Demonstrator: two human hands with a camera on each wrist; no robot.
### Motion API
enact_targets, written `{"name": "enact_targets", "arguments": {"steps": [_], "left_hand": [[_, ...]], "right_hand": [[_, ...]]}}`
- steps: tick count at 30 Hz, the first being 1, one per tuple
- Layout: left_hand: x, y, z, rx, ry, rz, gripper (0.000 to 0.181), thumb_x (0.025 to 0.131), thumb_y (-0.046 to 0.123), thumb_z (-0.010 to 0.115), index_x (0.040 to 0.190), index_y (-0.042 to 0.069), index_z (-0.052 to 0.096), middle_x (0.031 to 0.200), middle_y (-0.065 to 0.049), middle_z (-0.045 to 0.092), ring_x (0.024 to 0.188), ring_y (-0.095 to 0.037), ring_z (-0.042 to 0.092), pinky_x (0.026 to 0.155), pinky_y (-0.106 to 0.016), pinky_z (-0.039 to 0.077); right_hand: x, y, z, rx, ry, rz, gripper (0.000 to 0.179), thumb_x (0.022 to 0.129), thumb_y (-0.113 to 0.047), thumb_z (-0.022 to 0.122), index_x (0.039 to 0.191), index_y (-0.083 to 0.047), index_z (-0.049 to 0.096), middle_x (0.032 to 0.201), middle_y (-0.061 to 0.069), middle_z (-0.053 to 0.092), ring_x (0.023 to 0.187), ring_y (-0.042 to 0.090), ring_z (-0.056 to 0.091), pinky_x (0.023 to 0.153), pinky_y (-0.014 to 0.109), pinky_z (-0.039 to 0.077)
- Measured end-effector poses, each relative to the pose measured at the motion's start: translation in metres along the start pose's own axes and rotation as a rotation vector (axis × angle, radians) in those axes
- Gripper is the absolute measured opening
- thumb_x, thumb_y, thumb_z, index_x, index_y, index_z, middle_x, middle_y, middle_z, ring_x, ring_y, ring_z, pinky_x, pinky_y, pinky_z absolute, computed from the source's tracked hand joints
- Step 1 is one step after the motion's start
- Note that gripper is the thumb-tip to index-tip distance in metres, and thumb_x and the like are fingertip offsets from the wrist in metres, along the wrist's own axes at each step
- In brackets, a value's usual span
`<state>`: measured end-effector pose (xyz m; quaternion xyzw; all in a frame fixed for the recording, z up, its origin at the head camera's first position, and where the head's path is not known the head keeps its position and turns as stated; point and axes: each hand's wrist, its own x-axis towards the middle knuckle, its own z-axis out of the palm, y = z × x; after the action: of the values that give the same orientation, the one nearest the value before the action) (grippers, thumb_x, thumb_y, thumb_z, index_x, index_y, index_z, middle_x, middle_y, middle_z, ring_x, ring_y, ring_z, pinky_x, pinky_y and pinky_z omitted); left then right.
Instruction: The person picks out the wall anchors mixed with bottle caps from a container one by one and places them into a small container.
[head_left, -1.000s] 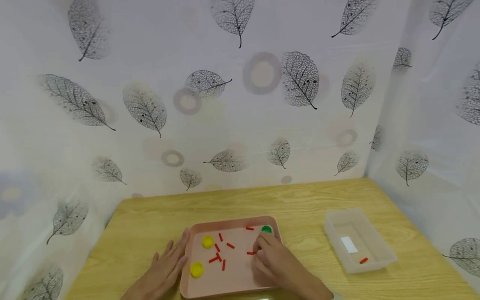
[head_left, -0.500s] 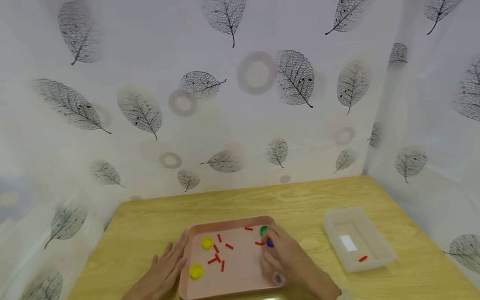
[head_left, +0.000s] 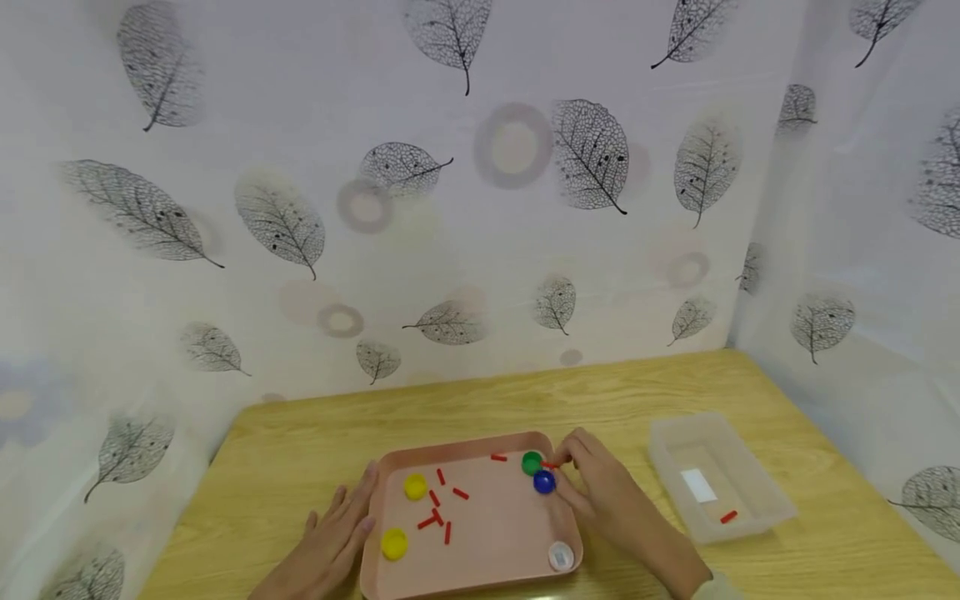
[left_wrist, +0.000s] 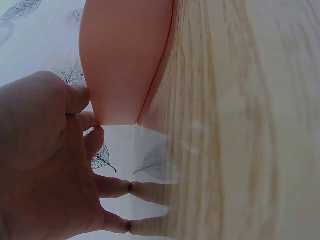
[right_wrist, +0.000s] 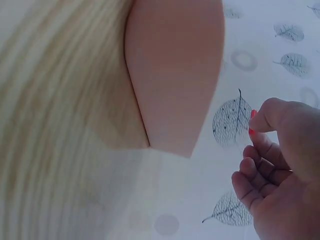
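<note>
While the right hand [head_left: 603, 483] pinches one red stick [head_left: 550, 465] near one green cap [head_left: 532, 463] and one blue cap [head_left: 544, 482], the left hand [head_left: 333, 529], fingers extended, touches the side of one pink tray [head_left: 498, 542]. Seven loose sticks [head_left: 461, 493], two yellow caps [head_left: 394, 544] and one whitish cap [head_left: 560, 556] also lie in it; one last stick [head_left: 729, 517] lies in a single translucent box [head_left: 693, 433].

Place: screened-in tabletop nook; home or studio, can't tell.
Leaf-print walls [head_left: 480, 250]: pale sheeting, back and both sides.
Table [head_left: 600, 396]: light wood-grain top meeting the back wall.
Tray [head_left: 506, 533]: pink, shallow, household sort.
</note>
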<state>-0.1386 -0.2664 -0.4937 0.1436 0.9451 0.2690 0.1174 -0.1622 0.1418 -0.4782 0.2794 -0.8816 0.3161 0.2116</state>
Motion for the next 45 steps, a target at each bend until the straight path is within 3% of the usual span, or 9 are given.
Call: {"name": "enact_targets", "arguments": {"steps": [8,18,26,30,35,41,45], "left_hand": [[-0.008,0.007,0.005,-0.002,0.000,-0.015,0.062,0.113,0.046,0.027,0.166,0.032,-0.001,0.170,0.002,0.004,0.151,-0.050,0.009,0.102,-0.087,-0.001],[-0.017,0.015,0.010,-0.019,0.014,-0.025,0.062,0.113,0.043,0.029,0.167,0.028,0.002,0.170,0.000,0.004,0.150,-0.053,0.010,0.101,-0.088,-0.002],[-0.020,0.016,0.010,-0.053,0.017,-0.008,0.062,0.114,0.041,0.031,0.167,0.027,0.002,0.170,-0.002,0.004,0.149,-0.055,0.008,0.098,-0.090,-0.004],[-0.021,0.018,0.009,-0.050,0.020,-0.003,0.062,0.114,0.040,0.031,0.167,0.025,0.003,0.170,-0.005,0.005,0.148,-0.056,0.009,0.097,-0.090,-0.002],[-0.020,0.018,0.011,-0.036,0.023,-0.031,0.061,0.113,0.042,0.029,0.167,0.029,0.002,0.170,-0.001,0.005,0.150,-0.052,0.010,0.100,-0.088,-0.002],[-0.017,0.020,0.014,-0.008,0.049,-0.015,0.061,0.114,0.040,0.029,0.167,0.025,0.003,0.170,-0.005,0.009,0.148,-0.056,0.015,0.098,-0.090,0.005],[-0.014,0.021,0.015,0.000,0.041,-0.044,0.061,0.113,0.044,0.028,0.167,0.028,0.003,0.169,-0.002,0.008,0.149,-0.054,0.014,0.100,-0.089,0.004]], "right_hand": [[-0.003,0.024,-0.033,-0.064,0.108,-0.036,0.026,0.082,0.005,0.075,0.095,-0.011,0.060,0.092,-0.005,0.054,0.083,0.004,0.049,0.068,0.024,0.052],[-0.008,0.048,-0.076,-0.135,0.193,-0.006,0.031,0.078,0.013,0.076,0.093,-0.010,0.061,0.094,-0.003,0.057,0.081,0.008,0.047,0.067,0.019,0.045],[-0.018,0.069,-0.099,-0.218,0.195,0.042,0.030,0.077,0.011,0.079,0.093,-0.009,0.064,0.093,-0.002,0.059,0.079,0.015,0.049,0.062,0.026,0.046],[-0.024,0.079,-0.110,-0.240,0.197,0.094,0.027,0.078,0.009,0.078,0.093,-0.009,0.064,0.091,-0.001,0.058,0.079,0.015,0.050,0.066,0.023,0.046],[-0.026,0.094,-0.118,-0.257,0.184,0.113,0.023,0.079,0.008,0.075,0.091,-0.008,0.065,0.090,0.002,0.059,0.077,0.019,0.055,0.065,0.026,0.050],[-0.026,0.105,-0.126,-0.245,0.123,0.147,0.020,0.082,0.007,0.076,0.090,-0.008,0.065,0.088,0.000,0.058,0.076,0.022,0.057,0.065,0.032,0.053],[-0.026,0.110,-0.129,-0.238,0.088,0.176,0.019,0.083,0.006,0.075,0.089,-0.009,0.064,0.087,-0.002,0.057,0.075,0.019,0.056,0.064,0.031,0.053]]}}
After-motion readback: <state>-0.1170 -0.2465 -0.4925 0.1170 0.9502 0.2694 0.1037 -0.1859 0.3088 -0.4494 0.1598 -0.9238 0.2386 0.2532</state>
